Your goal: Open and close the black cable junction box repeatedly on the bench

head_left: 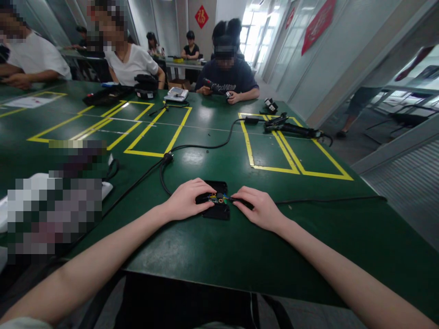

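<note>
At the centre of the frame, the left hand grips the middle of the open black case, apparently to steady it against the table, while the right hand pinches the cable just beside it, seemingly keeping its end aligned.

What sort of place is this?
Probably a shared electronics workroom: a green table marked with yellow tape, an open black case with wires inside, and people seated around.
</note>
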`<state>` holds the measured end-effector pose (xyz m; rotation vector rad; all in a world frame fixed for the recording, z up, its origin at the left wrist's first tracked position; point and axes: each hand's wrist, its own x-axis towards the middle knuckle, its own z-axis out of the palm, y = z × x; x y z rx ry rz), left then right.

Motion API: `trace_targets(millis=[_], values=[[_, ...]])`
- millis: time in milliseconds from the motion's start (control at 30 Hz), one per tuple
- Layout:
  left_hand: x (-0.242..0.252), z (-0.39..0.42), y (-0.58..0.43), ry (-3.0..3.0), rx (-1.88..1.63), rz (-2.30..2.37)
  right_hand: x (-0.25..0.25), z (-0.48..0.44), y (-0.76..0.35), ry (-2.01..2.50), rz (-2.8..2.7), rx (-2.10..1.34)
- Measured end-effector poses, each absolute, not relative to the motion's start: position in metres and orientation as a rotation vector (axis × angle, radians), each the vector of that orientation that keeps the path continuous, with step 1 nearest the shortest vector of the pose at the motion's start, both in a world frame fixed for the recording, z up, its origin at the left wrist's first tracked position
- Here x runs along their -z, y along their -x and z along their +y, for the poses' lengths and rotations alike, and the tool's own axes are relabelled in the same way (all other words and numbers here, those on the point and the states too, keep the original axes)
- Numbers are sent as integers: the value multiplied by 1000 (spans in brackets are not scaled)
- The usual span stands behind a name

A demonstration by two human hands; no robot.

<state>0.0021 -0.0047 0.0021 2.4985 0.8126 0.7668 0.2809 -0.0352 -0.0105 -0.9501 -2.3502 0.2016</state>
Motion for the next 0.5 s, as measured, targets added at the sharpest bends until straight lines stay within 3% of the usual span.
trace_targets(millis=[500], values=[[-14, 4, 19, -2336, -788, 815, 12, -36, -277, 1071, -2315, -293]])
